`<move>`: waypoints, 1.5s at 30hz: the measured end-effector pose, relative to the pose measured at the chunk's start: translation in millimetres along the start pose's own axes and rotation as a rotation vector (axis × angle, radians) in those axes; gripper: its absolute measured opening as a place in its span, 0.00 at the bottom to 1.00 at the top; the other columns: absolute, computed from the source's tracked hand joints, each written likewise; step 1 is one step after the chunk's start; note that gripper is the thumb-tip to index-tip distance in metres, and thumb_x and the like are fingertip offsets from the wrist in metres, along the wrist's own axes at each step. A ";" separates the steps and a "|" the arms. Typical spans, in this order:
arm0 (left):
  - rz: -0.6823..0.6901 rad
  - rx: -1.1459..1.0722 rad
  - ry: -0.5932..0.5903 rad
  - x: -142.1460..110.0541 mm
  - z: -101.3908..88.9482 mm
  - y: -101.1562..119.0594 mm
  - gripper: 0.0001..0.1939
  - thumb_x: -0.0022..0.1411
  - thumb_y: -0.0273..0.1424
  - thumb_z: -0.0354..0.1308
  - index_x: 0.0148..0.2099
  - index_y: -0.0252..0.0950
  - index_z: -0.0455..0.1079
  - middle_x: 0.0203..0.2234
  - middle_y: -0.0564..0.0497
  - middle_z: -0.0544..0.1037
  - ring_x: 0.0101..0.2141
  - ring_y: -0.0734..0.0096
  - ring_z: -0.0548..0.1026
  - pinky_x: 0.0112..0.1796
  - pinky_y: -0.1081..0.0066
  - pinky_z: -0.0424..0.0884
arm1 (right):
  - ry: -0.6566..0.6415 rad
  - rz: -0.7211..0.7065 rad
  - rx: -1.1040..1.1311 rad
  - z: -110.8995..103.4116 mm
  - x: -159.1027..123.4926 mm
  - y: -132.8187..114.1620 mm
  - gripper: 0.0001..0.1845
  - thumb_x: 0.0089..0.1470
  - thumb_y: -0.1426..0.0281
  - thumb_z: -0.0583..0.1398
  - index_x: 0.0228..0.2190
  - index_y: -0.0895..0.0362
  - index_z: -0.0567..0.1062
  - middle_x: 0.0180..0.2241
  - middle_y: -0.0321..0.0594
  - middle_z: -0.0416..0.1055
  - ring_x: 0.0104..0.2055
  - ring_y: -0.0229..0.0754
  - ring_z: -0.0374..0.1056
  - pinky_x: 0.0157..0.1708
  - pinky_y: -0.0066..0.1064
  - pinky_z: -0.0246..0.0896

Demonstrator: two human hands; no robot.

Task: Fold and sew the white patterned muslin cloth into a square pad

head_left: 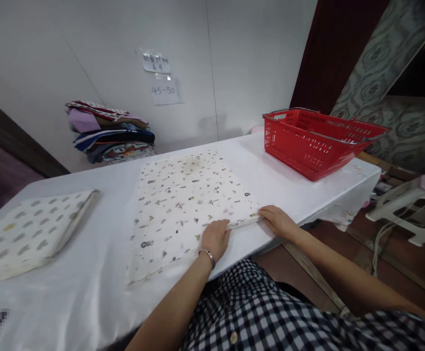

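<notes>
a: where is the printed cloth (pixel 190 195)?
b: spread on the white table cover (pixel 113 219), in front of the person, its near edge by the table's near side.
a: and the grip?
b: the right hand (pixel 278 222) has a narrow hold on the near right corner. the left hand (pixel 215 239) is on the same edge, fingers close together, but i can't tell whether it pinches the fabric or just presses it.
a: what could go wrong there?
b: the edge between the hands looks layered. if one hand pulls harder, i'd expect the layers to slip apart or the edge to skew. the near left corner is unheld, so a tug could drag it crooked.
a: the cover looks shiny.
b: yes, so it may let the fabric slide, or ruck up with it. the bracelet (pixel 209 254) on the left wrist might snag the thin weave, too.
a: further out?
b: a folded cloth (pixel 25 229) lies at the left, well apart. a fabric stack (pixel 115 134) sits by the wall (pixel 249 58), under a paper note (pixel 166 91). the red basket (pixel 293 151) stands at the right; a wide swing of the right arm could knock it.
</notes>
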State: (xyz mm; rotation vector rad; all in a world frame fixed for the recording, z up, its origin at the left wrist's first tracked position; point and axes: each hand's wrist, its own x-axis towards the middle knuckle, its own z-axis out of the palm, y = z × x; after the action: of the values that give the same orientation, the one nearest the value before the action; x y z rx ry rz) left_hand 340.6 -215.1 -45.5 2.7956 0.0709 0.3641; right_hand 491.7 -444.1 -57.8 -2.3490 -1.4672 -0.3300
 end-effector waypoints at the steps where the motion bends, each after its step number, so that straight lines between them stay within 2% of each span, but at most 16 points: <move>1: -0.017 -0.019 0.006 0.3 0.3 -0.7 0.14 0.62 0.29 0.49 0.49 0.35 0.66 0.39 0.47 0.75 0.41 0.65 0.70 0.44 0.65 0.65 | 0.013 0.024 0.022 -0.1 -1.7 -0.4 0.15 0.54 0.74 0.53 0.44 0.59 0.71 0.45 0.47 0.69 0.47 0.46 0.63 0.48 0.40 0.60; 6: -0.046 -0.063 0.025 1.8 -0.3 -0.9 0.13 0.61 0.30 0.50 0.48 0.35 0.67 0.37 0.48 0.76 0.41 0.65 0.71 0.44 0.65 0.66 | 0.056 0.163 0.123 -1.7 -8.2 0.2 0.16 0.51 0.73 0.55 0.44 0.58 0.70 0.45 0.46 0.69 0.47 0.44 0.64 0.47 0.39 0.61; 11: -0.102 -0.119 0.025 2.8 -1.6 -0.4 0.13 0.60 0.29 0.51 0.48 0.36 0.67 0.38 0.49 0.76 0.40 0.67 0.71 0.44 0.66 0.66 | 0.027 0.084 0.049 0.0 -6.3 4.2 0.17 0.52 0.74 0.54 0.45 0.58 0.70 0.46 0.47 0.68 0.48 0.46 0.62 0.48 0.41 0.60; 17: -0.263 -0.238 0.007 7.3 -5.8 0.3 0.13 0.59 0.31 0.53 0.47 0.38 0.68 0.35 0.51 0.77 0.38 0.68 0.73 0.41 0.68 0.67 | 0.047 -0.013 0.015 2.3 1.0 0.4 0.20 0.49 0.79 0.52 0.45 0.58 0.69 0.48 0.49 0.66 0.50 0.46 0.61 0.48 0.43 0.60; 26: -0.370 -0.376 -0.069 17.5 -14.8 -0.6 0.11 0.57 0.31 0.53 0.44 0.39 0.69 0.30 0.54 0.77 0.33 0.71 0.74 0.35 0.70 0.67 | 0.073 0.001 -0.001 6.7 6.7 -10.7 0.20 0.51 0.75 0.55 0.48 0.59 0.66 0.48 0.50 0.65 0.50 0.48 0.60 0.48 0.44 0.59; 32: -0.339 -0.333 -0.066 15.3 -11.3 -1.7 0.11 0.57 0.31 0.54 0.43 0.39 0.69 0.32 0.53 0.77 0.34 0.70 0.73 0.36 0.70 0.68 | 0.107 0.034 -0.067 7.3 12.1 -5.3 0.17 0.52 0.79 0.51 0.44 0.59 0.71 0.43 0.48 0.69 0.46 0.47 0.63 0.44 0.41 0.61; 36: -0.118 -0.128 -0.013 3.9 -5.5 4.9 0.09 0.58 0.29 0.54 0.42 0.38 0.69 0.37 0.50 0.75 0.40 0.67 0.70 0.42 0.66 0.66 | 0.034 -0.008 -0.082 0.4 6.7 2.4 0.15 0.54 0.76 0.51 0.40 0.57 0.74 0.39 0.46 0.72 0.42 0.46 0.65 0.40 0.38 0.61; 39: 0.030 0.062 -0.007 -7.0 -5.3 13.1 0.09 0.59 0.25 0.51 0.41 0.38 0.68 0.38 0.48 0.73 0.40 0.64 0.68 0.41 0.64 0.65 | 0.033 -0.057 -0.099 -1.7 -0.5 6.9 0.16 0.56 0.76 0.50 0.40 0.55 0.74 0.41 0.44 0.72 0.43 0.45 0.64 0.42 0.37 0.61; 42: 0.059 0.192 0.007 -16.4 -7.5 18.0 0.09 0.60 0.24 0.47 0.41 0.37 0.67 0.37 0.48 0.71 0.39 0.63 0.66 0.39 0.63 0.63 | 0.065 -0.061 -0.145 -1.9 -6.9 9.5 0.17 0.55 0.76 0.50 0.41 0.54 0.75 0.42 0.45 0.70 0.45 0.45 0.63 0.44 0.37 0.60; 45: 0.043 0.243 0.027 -23.2 -9.2 17.5 0.08 0.61 0.24 0.47 0.40 0.37 0.66 0.36 0.48 0.70 0.39 0.63 0.65 0.38 0.63 0.62 | 0.031 -0.050 -0.199 -2.1 -8.9 8.3 0.18 0.53 0.77 0.50 0.41 0.55 0.75 0.40 0.46 0.70 0.43 0.46 0.63 0.42 0.38 0.61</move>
State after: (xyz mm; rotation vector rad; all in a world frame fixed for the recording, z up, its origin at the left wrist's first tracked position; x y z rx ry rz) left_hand 316.0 -231.0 -37.0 3.0368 0.0649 0.4296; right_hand 495.2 -455.6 -60.6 -2.4499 -1.5439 -0.5456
